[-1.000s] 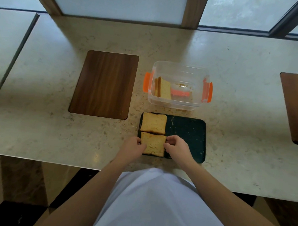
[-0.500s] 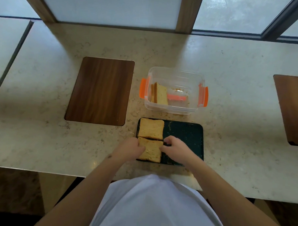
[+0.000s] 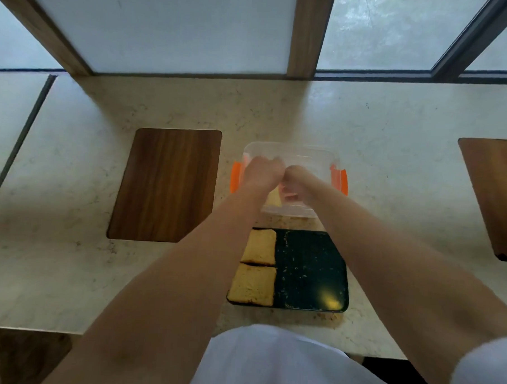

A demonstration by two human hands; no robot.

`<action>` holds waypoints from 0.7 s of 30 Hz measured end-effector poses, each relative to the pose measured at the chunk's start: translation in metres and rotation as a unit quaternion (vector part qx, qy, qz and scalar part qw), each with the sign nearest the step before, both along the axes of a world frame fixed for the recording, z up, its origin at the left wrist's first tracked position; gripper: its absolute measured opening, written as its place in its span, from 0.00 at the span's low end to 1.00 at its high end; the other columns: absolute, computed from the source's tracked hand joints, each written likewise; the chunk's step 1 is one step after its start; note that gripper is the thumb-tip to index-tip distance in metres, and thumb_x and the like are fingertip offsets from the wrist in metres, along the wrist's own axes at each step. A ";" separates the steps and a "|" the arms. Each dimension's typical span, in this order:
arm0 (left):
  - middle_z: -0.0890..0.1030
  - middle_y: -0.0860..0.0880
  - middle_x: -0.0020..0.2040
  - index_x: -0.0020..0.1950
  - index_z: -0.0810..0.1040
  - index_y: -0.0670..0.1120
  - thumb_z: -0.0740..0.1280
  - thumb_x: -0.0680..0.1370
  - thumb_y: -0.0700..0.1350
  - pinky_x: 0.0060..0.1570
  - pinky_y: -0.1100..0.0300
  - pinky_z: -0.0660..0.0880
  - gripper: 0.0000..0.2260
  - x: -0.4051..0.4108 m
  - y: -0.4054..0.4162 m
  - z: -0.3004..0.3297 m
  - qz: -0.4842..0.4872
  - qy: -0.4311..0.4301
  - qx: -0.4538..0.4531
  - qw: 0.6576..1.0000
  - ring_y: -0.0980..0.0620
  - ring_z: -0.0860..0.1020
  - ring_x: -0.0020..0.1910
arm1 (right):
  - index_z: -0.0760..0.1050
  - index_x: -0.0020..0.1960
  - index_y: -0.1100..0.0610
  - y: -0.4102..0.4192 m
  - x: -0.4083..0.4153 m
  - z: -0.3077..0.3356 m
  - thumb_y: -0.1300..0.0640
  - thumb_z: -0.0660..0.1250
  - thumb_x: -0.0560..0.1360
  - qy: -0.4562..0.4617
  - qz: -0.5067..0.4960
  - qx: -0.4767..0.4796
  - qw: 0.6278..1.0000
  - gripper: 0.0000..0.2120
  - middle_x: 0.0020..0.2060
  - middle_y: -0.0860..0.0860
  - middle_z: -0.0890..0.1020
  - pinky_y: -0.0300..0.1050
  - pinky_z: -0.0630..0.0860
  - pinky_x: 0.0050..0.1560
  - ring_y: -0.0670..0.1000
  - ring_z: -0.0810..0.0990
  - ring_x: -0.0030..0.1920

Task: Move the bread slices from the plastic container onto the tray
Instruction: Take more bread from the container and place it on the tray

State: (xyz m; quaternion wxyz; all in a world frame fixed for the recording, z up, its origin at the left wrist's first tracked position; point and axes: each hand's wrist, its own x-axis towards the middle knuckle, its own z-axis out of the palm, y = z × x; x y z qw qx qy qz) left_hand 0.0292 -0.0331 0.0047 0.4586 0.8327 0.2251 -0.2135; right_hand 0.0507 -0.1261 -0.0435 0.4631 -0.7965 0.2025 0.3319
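The clear plastic container [image 3: 320, 157] with orange clips stands on the counter just beyond the dark green tray [image 3: 310, 269]. Two toasted bread slices lie flat on the tray's left half, one at the far side [image 3: 260, 246] and one at the near side [image 3: 255, 284]. My left hand [image 3: 262, 172] and my right hand [image 3: 300, 179] are side by side inside the container, fingers curled downward. Part of an upright bread slice [image 3: 273, 199] shows beneath them. The fingertips are blurred and partly hidden, so the grip on the slice is unclear.
A brown wooden board [image 3: 165, 185] lies left of the container, and another board [image 3: 493, 190] sits at the right edge. Crumbs dot the tray's right half. Window frames run along the counter's far edge. The counter's front edge is close to my body.
Both hands left the near slice on the tray and moved forward into the container. The camera tilted up and closer.
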 end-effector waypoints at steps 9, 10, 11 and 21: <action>0.75 0.43 0.49 0.65 0.74 0.40 0.58 0.81 0.51 0.46 0.53 0.67 0.19 0.034 -0.018 -0.016 0.043 0.118 0.008 0.992 0.47 0.71 0.39 | 0.75 0.62 0.61 0.006 0.013 -0.031 0.54 0.62 0.80 0.085 -0.058 0.013 0.995 0.15 0.58 0.56 0.81 0.55 0.79 0.61 0.57 0.81 0.57; 0.75 0.44 0.46 0.60 0.74 0.42 0.58 0.81 0.52 0.44 0.53 0.68 0.16 0.035 -0.022 -0.019 0.045 0.120 0.022 0.992 0.47 0.70 0.35 | 0.74 0.61 0.62 0.004 0.013 -0.033 0.56 0.61 0.82 0.088 -0.050 0.013 0.995 0.12 0.58 0.57 0.80 0.54 0.78 0.63 0.56 0.80 0.56; 0.74 0.44 0.43 0.55 0.74 0.43 0.59 0.81 0.52 0.42 0.52 0.68 0.14 0.035 -0.025 -0.022 0.049 0.119 0.041 0.991 0.47 0.70 0.34 | 0.74 0.58 0.62 0.003 0.013 -0.038 0.58 0.60 0.83 0.088 -0.048 0.014 0.995 0.09 0.57 0.58 0.80 0.52 0.78 0.62 0.56 0.79 0.54; 0.81 0.44 0.45 0.53 0.78 0.42 0.56 0.81 0.51 0.48 0.51 0.74 0.15 0.033 -0.021 -0.052 0.135 0.081 0.030 0.987 0.44 0.79 0.42 | 0.76 0.59 0.58 -0.019 0.013 -0.035 0.37 0.61 0.79 0.130 -0.182 0.191 0.956 0.25 0.53 0.59 0.84 0.53 0.83 0.47 0.59 0.85 0.51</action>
